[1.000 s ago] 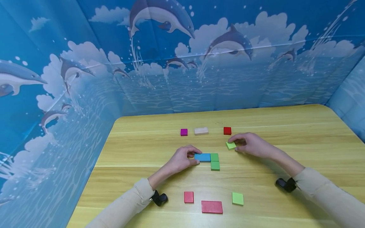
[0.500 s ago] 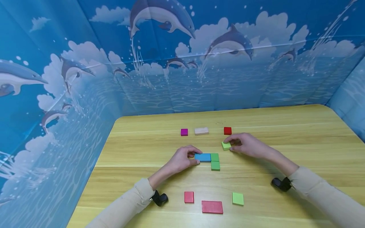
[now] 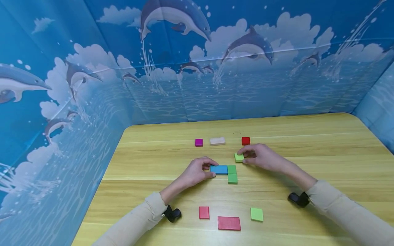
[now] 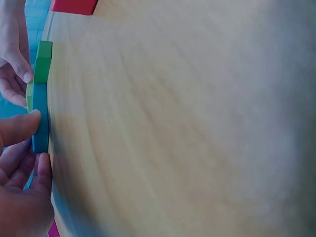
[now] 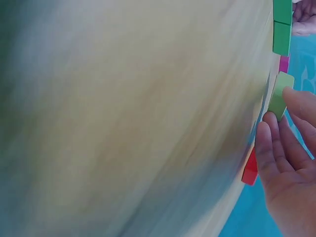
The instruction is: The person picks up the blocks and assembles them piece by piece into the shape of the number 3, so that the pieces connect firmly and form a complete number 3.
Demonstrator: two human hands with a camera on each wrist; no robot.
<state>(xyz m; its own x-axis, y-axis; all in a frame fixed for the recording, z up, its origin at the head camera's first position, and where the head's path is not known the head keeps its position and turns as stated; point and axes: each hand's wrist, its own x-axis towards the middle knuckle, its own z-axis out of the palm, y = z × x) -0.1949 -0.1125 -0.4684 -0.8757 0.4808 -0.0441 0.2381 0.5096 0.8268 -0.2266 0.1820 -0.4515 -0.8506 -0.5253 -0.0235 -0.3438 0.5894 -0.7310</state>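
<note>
My left hand (image 3: 195,171) pinches the left end of a blue rectangular block (image 3: 219,170) lying flat on the table. Against the blue block's right end sits a green square block (image 3: 232,169), and a second green block (image 3: 232,179) adjoins it on the near side. Between thumb and fingers, my right hand (image 3: 261,157) holds a lime-green square block (image 3: 238,157) just beyond the upper green one. In the right wrist view the lime-green block (image 5: 281,96) is tilted at the fingertips, close over the wood.
Along the far side lie a magenta block (image 3: 198,142), a pale block (image 3: 217,141) and a red block (image 3: 245,141). Nearer are a small pinkish-red square (image 3: 204,213), a pinkish-red rectangle (image 3: 229,223) and another lime-green square (image 3: 257,214). A dolphin-print curtain (image 3: 197,99) stands behind the table (image 3: 147,147).
My right hand has carried the lime-green block leftward, toward the green blocks, and turned it straighter. The left hand stays in place on the blue block.
</note>
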